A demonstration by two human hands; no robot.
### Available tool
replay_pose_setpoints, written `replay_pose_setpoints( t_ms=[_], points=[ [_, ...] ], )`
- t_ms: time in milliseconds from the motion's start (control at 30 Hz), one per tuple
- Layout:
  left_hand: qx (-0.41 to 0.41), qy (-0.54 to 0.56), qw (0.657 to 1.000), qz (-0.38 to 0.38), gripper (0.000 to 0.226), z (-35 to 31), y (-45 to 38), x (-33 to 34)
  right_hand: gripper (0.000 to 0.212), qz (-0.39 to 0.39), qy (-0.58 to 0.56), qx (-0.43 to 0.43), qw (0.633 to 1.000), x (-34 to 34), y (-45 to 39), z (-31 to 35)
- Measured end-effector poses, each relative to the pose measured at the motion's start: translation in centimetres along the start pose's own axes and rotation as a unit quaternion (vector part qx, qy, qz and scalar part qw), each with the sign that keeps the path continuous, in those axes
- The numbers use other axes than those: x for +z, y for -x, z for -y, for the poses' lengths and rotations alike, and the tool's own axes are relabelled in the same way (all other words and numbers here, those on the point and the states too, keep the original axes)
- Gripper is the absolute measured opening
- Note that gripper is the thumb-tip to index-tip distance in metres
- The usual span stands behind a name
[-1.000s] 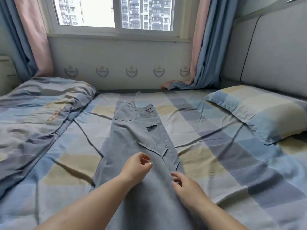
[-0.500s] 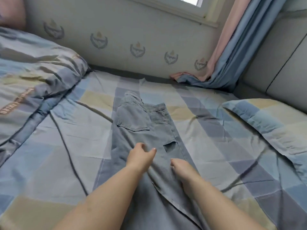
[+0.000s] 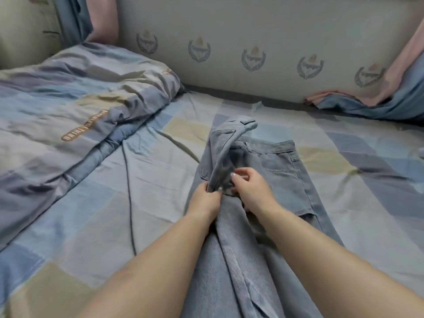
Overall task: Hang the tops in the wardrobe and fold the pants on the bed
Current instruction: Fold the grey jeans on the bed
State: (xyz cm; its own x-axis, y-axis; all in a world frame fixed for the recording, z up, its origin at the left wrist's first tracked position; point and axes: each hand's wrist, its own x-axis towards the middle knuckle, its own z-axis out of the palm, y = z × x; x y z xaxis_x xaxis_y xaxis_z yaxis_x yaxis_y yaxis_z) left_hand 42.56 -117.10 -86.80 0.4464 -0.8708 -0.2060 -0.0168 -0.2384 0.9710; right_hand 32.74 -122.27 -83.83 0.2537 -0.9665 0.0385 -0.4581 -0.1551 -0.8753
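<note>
A: Hands? 
B: Left hand (image 3: 206, 198) and right hand (image 3: 252, 191) are both pinched on a raised fold of the jeans (image 3: 284, 180), side by side, equally near.

A: Axis? 
B: Jeans are laid lengthwise on the bed (image 3: 142, 180), waistband farthest.

Centre: jeans (image 3: 270, 171) lie along bed sheet (image 3: 149, 180), both forearms over them
Left of frame: heaped duvet (image 3: 75, 106) blocks that side
Between duvet and jeans: flat open sheet
Right of jeans: open sheet
Upper right: curtain (image 3: 394, 97) bunched on bed
Top: wall panel (image 3: 229, 31) closes far edge
</note>
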Motion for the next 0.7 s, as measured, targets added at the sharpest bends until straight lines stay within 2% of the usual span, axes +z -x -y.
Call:
replay_pose_setpoints(
  t_ms=[33,100,167,267,333,400,467,533,633,700],
  points=[
    [0.029,-0.048,0.998,-0.027,0.024,0.1,-0.2,0.3,0.040,-0.003,0.027,-0.013,1.000,0.4,-1.0,0.4],
    [0.071,-0.072,0.994,-0.027,0.031,0.2,0.0,0.7,0.071,0.008,0.080,-0.054,0.995,1.2,-2.3,1.3],
    [0.088,-0.077,0.993,-0.024,0.037,0.6,0.1,0.9,0.088,-0.008,0.119,-0.082,0.989,2.0,-3.1,2.3],
    [0.091,-0.145,0.985,-0.016,0.038,-0.1,0.3,1.1,0.074,-0.030,0.182,-0.095,0.978,1.0,-4.4,2.7],
    [0.096,-0.190,0.977,0.015,0.053,-1.5,1.1,1.5,0.057,-0.033,0.224,-0.085,0.970,-1.3,-5.3,3.1],
    [0.134,-0.184,0.973,0.038,0.060,-3.9,2.5,2.9,0.046,-0.055,0.198,-0.104,0.973,-4.6,-6.7,3.6],
    [0.183,-0.145,0.969,0.075,0.073,-6.2,3.7,5.8,0.046,-0.096,0.131,-0.132,0.978,-8.4,-7.6,3.7],
    [0.207,-0.110,0.965,0.121,0.073,-7.3,4.8,9.5,0.049,-0.136,0.059,-0.131,0.980,-11.8,-7.5,2.3],
    [0.174,-0.127,0.956,0.196,0.061,-5.1,6.1,14.5,0.051,-0.164,0.004,-0.040,0.986,-14.9,-5.3,-3.8],
    [0.126,-0.181,0.953,0.206,0.067,-2.3,6.1,16.1,0.051,-0.097,-0.068,0.050,0.992,-15.1,-3.8,-8.0]
  ],
)
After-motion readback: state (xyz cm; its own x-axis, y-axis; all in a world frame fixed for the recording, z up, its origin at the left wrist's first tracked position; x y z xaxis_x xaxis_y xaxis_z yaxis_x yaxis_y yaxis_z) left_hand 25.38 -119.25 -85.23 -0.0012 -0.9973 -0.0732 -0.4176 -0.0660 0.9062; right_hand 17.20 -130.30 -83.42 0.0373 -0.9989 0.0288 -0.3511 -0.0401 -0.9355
